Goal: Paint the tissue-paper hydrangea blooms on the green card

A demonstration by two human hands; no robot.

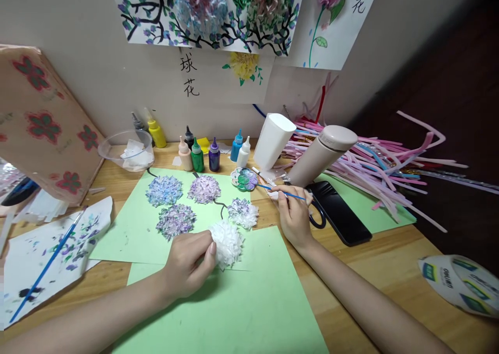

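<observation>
White paper pompom (227, 243) sits near you on the green sheet (249, 302), pinched by your left hand (189, 264). Your right hand (293, 216) grips a thin brush (277, 190), apparently dipping into the palette (244, 179); an overloaded tip could drip paint.

Scissors (317, 220) were mostly hidden behind right hand (294, 216); brush tip was lost in palette (244, 179); wall artwork (206, 13) was cropped by top edge.
</observation>
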